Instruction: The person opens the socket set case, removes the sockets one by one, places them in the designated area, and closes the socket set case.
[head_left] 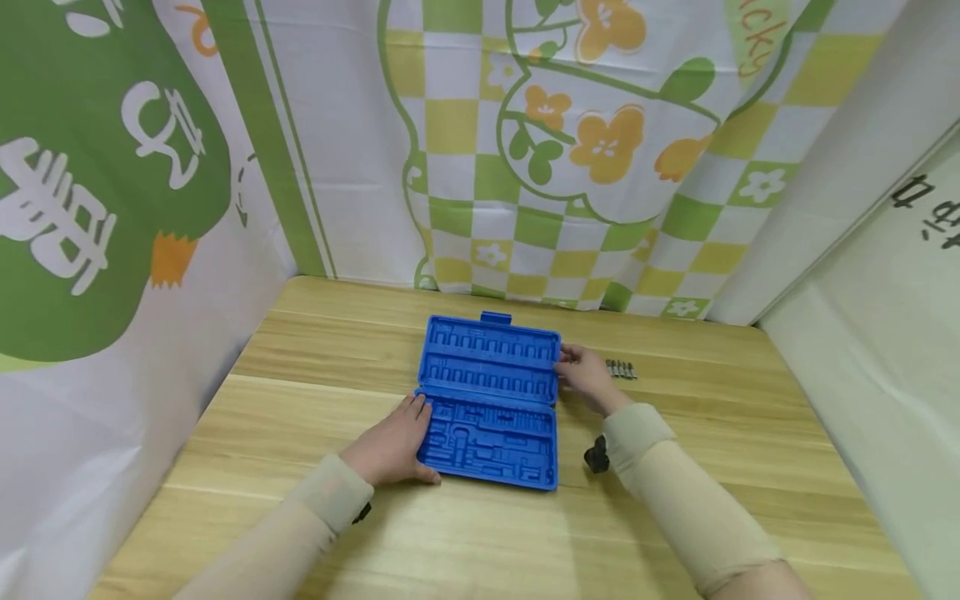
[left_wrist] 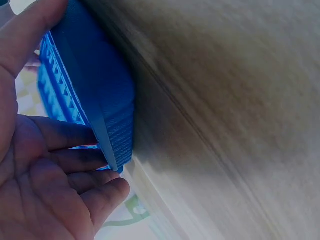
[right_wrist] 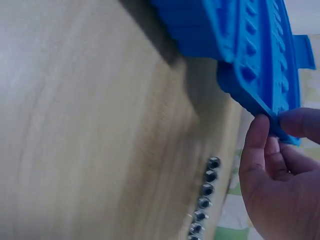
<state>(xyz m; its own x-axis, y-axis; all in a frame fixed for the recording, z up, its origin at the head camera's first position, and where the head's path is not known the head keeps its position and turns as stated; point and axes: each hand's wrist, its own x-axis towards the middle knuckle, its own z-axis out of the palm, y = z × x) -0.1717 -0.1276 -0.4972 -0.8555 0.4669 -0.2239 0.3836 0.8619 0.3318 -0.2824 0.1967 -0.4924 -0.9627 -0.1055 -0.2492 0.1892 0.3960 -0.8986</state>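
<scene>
An unfolded blue plastic socket-set case (head_left: 480, 450) lies on the wooden table, its moulded slots bare. Its far half, the lid (head_left: 487, 358), tilts up and back from the hinge. My left hand (head_left: 393, 442) grips the near half at its left side, fingers at the rim and thumb at the front corner. In the left wrist view, the fingertips reach over the edge of the case (left_wrist: 112, 100). My right hand (head_left: 588, 375) pinches the lid's right edge between thumb and fingers. Just beyond that hand stands a row of several small metal sockets (right_wrist: 204, 202).
The wooden table (head_left: 712, 467) reaches to a patterned curtain (head_left: 525, 167) at the back. Printed cloth (head_left: 90, 208) hangs on the left and a pale sheet (head_left: 870, 317) on the right. A dark wrist device (head_left: 597, 456) sits at the right sleeve.
</scene>
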